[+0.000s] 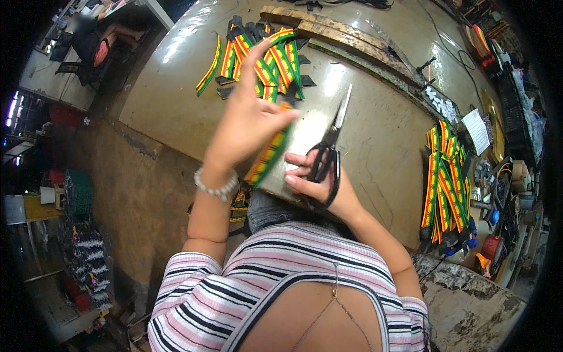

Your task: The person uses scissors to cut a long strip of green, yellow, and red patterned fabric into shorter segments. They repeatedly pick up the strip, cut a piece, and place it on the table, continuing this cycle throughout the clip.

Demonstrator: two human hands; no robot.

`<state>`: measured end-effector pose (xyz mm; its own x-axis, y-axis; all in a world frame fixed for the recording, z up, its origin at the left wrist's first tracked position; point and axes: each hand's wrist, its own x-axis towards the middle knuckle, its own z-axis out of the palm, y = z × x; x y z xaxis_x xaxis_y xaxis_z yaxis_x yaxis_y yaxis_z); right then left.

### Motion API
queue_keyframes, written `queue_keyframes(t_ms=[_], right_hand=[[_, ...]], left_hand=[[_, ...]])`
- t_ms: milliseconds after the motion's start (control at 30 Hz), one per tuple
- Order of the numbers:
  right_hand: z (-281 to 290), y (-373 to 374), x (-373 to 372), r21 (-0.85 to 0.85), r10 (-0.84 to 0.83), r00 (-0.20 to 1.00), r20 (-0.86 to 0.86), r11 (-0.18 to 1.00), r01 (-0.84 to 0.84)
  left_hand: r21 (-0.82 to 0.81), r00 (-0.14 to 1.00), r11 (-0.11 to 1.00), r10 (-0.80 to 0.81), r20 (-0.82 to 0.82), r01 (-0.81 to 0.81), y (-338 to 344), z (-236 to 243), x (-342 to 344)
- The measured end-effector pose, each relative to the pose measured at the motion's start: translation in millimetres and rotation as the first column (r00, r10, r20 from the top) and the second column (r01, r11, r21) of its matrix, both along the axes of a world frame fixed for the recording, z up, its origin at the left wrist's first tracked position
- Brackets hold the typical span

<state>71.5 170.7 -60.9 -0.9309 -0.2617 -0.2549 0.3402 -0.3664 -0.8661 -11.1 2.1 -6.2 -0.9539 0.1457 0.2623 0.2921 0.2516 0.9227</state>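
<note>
My left hand (pixel 249 120) is raised over the near edge of the table, its index finger stretched toward the far side. A blurred woven strap (pixel 271 155), striped green, yellow and red, passes behind its thumb and slants down toward my lap; the thumb seems to pinch it, though the grip is partly hidden. In my right hand (pixel 316 182) is a pair of black-handled scissors (pixel 334 138), blades pointing away from me and close together. Beyond my left hand lies a loose pile of similar straps (pixel 275 64) with black ends, and a single strap (pixel 210 67) rests left of it.
Another strap bundle (pixel 447 182) lies at the table's right edge. Worn wooden bars (pixel 340 29) cross the far part of the table (pixel 375 146). Tools, tape rolls and a white paper sheet (pixel 476 132) crowd the right side. A person (pixel 97 44) sits at the far left.
</note>
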Motion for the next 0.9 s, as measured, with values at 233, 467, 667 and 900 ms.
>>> queue_keyframes(t_ms=[233, 467, 667, 900], right_hand=[[28, 27, -34, -0.048, -0.395, 0.850, -0.349, 0.913, 0.405], [21, 52, -20, -0.035, -0.023, 0.928, -0.373, 0.999, 0.011], [22, 55, 13, 0.531, 0.445, 0.821, -0.359, 0.820, -0.212], [37, 59, 8, 0.596, 0.471, 0.852, -0.227, 0.759, -0.261]], left_hand=[[-0.226, 0.820, 0.815, -0.564, -0.101, 0.533, -1, 16, 21], [0.086, 0.890, 0.894, -0.447, 0.087, 0.441, -26, 46, 7], [0.113, 0.862, 0.898, -0.440, 0.250, 0.425, -20, 64, 5], [0.131, 0.787, 0.860, -0.505, 0.356, 0.493, -11, 52, 0]])
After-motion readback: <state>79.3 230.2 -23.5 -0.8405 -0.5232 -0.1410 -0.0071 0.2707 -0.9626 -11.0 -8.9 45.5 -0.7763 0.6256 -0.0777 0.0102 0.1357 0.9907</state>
